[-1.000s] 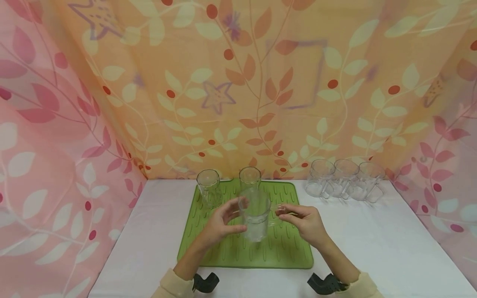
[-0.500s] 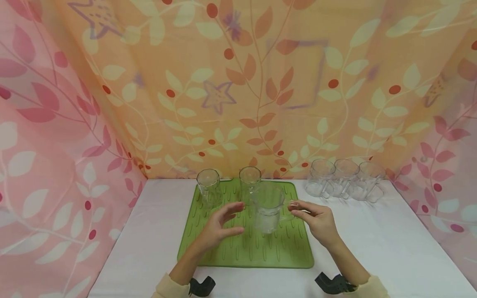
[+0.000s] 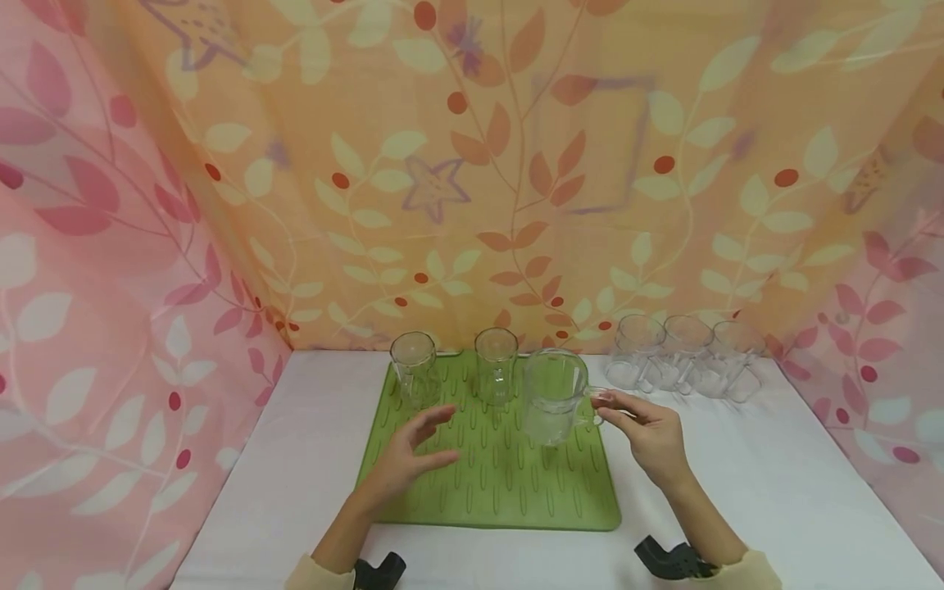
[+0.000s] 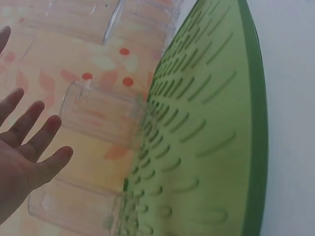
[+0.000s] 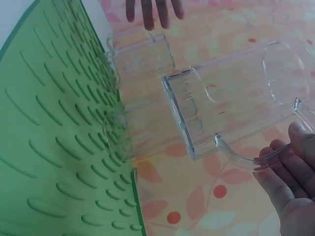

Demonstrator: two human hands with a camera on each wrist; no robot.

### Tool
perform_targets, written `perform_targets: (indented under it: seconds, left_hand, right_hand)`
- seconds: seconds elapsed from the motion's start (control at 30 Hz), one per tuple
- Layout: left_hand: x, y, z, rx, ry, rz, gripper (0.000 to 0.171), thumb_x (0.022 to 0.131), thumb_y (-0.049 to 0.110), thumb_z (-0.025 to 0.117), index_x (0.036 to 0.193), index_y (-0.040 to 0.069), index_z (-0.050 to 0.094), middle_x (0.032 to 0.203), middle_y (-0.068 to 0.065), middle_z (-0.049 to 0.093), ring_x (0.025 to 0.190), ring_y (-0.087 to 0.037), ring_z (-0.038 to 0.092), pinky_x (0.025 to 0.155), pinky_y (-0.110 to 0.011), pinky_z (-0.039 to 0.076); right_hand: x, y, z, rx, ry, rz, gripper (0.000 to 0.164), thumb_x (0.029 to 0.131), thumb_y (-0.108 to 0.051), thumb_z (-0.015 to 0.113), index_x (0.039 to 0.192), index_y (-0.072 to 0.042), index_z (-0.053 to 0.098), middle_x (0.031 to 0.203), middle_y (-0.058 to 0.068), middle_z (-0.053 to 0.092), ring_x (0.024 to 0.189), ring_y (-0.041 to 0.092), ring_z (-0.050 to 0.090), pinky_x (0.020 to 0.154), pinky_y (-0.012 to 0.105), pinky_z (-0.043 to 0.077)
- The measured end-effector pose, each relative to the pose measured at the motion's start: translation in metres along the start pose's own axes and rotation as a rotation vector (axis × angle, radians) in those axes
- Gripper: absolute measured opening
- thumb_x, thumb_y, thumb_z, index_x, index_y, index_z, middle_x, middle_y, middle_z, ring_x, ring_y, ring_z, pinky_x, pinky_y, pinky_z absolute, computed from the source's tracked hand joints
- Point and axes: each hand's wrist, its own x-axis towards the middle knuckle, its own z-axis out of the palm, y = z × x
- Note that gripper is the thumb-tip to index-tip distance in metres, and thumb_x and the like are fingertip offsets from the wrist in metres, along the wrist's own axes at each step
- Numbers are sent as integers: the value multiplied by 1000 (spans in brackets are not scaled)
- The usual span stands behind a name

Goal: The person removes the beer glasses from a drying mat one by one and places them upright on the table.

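Note:
A clear glass mug (image 3: 555,401) hangs upright above the right part of a green ridged mat (image 3: 472,492). My right hand (image 3: 649,438) pinches its handle between thumb and fingers, as the right wrist view also shows with the handle (image 5: 241,160). The mug's base is off the mat. My left hand (image 3: 409,459) is over the mat's left side, fingers spread and holding nothing; the left wrist view shows this palm (image 4: 19,167) with its fingers apart. Two more glass mugs, one at the back left (image 3: 415,369) and one at the back middle (image 3: 496,366), stand on the mat.
Right of the mat, three clear glass mugs (image 3: 686,356) stand close together in a row on the white table (image 3: 708,475). A patterned orange cloth (image 3: 472,270) rises behind the table, and pink cloth (image 3: 133,393) hangs at the left side.
The right hand has carried the mug to the right and back. My left hand, first beside the mug, has moved away to the left.

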Motion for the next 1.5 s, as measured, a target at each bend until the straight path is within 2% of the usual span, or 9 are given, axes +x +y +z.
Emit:
perform_targets:
  seconds: [0.07,0.2,0.37,0.6,0.73,0.93,1.1,1.3,1.5]
  left_hand:
    - [-2,-3,-3,15,12,-16,66,84,18,76,143,12,46,150,-7,46,142,-27,39,121,-48,26]
    - [-5,-9,-7,51,33,-4,66,84,16,76,143,10,46,150,-8,46,141,-28,39,120,-49,26]
    - [-11,-18,-13,96,71,15,64,85,14,75,142,7,47,149,-12,47,139,-34,40,118,-56,27]
    - [-19,-29,-25,128,112,-45,70,83,24,77,144,11,45,151,-8,45,142,-34,36,119,-58,23]
    - [-23,-34,-30,157,132,-51,70,84,23,77,144,12,44,151,-9,45,142,-36,36,119,-59,23]
    - [-30,-41,-36,201,148,-60,73,83,22,77,145,9,42,151,-12,44,142,-39,35,117,-62,23]
    - [-37,-50,-42,242,176,-80,75,81,21,79,146,10,42,152,-12,43,142,-40,34,116,-62,26]
    - [-45,-56,-48,275,179,-113,81,79,22,81,148,8,39,154,-16,39,143,-41,32,116,-60,27]
    - [-50,-59,-53,286,162,-143,86,79,25,81,149,8,36,155,-20,35,144,-44,29,116,-64,25]
  right_hand:
    - [-1,1,-3,-19,25,16,29,81,18,64,108,27,58,94,-8,76,87,3,73,76,19,58]
    - [-1,1,-9,-37,59,15,30,81,18,65,109,27,58,94,-9,76,87,3,73,77,17,58]
    - [-2,3,-15,-63,101,4,31,80,18,66,108,26,59,95,-10,76,89,3,72,79,16,57]
    - [-3,7,-21,-66,229,47,31,78,21,67,108,24,61,90,-8,76,85,3,73,78,15,57]
    - [-3,10,-25,-70,295,55,31,77,22,66,107,25,61,88,-9,76,83,2,73,76,13,57]
    - [-6,17,-34,-33,370,21,33,74,28,64,106,29,58,86,-8,77,80,2,73,73,11,56]
    - [-10,22,-42,-63,443,58,34,74,27,64,108,26,59,84,-10,76,78,1,73,75,12,56]
    - [-14,29,-52,-79,498,98,34,76,24,66,109,25,60,81,-11,76,75,0,72,73,10,55]
    - [-20,34,-63,-191,527,137,34,77,19,68,111,20,62,81,-18,74,74,-4,71,64,4,52]
